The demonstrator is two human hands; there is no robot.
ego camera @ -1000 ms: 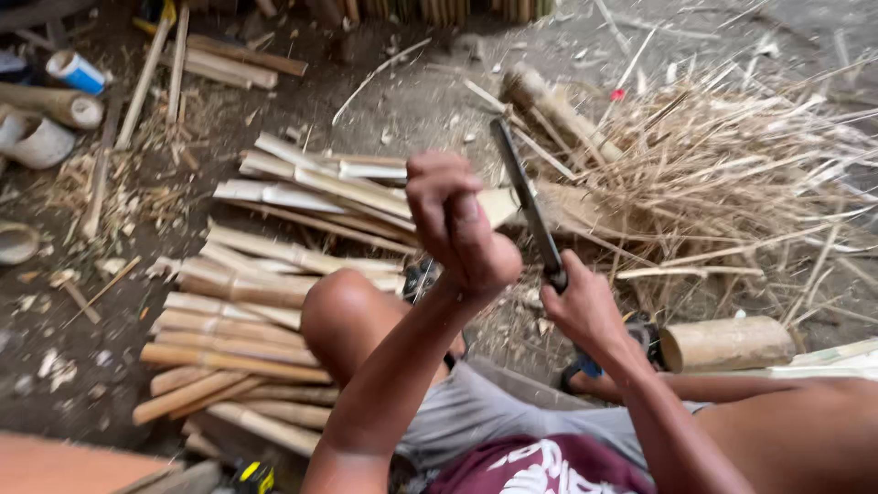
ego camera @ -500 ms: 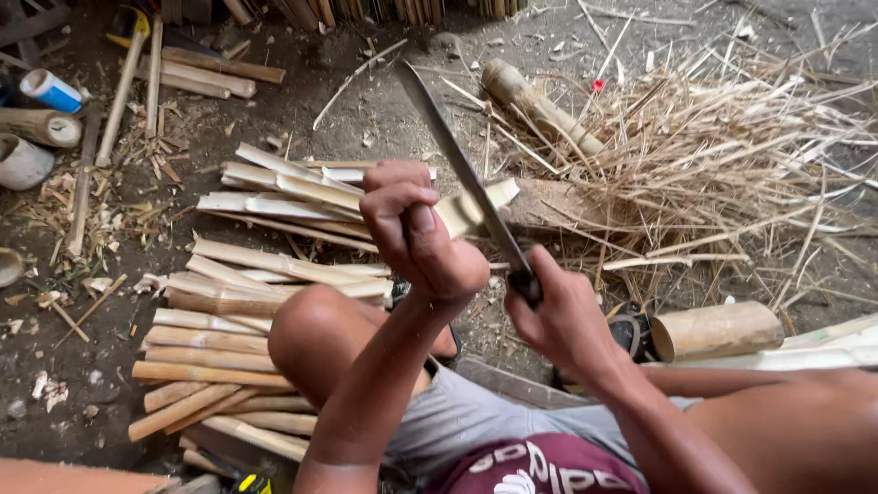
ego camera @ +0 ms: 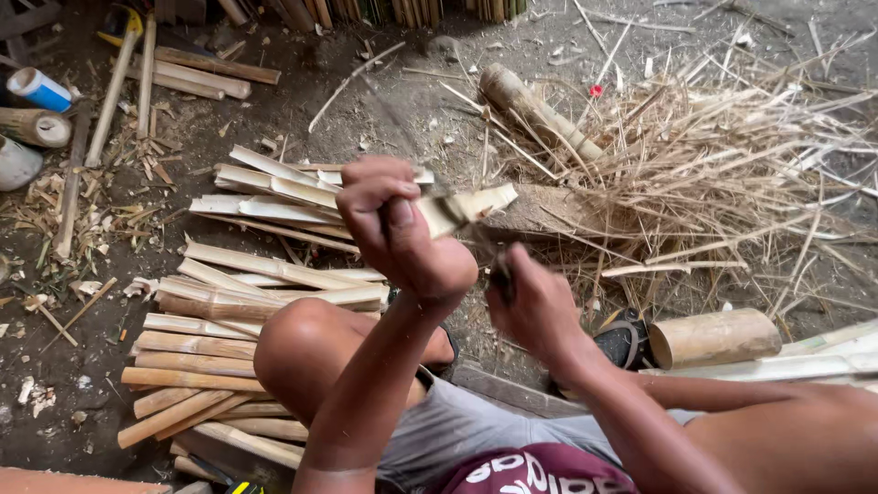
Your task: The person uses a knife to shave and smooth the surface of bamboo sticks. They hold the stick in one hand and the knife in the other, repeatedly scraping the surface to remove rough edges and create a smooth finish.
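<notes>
left hand (ego camera: 402, 229) fist gripping bamboo strip (ego camera: 466, 206), right hand (ego camera: 530, 306) fingers wrapping blurred knife (ego camera: 430, 174) handle, split bamboo pile (ego camera: 238, 311) lying beside knee

Lying bare and dark throughout: dirt floor (ego camera: 384, 101). Spreading at two o'clock: dry shavings (ego camera: 732, 174). Scattering at nine o'clock: chips (ego camera: 55, 210). Standing at twelve o'clock: stacked sticks (ego camera: 366, 11). Falling evenly: soft daylight.
</notes>
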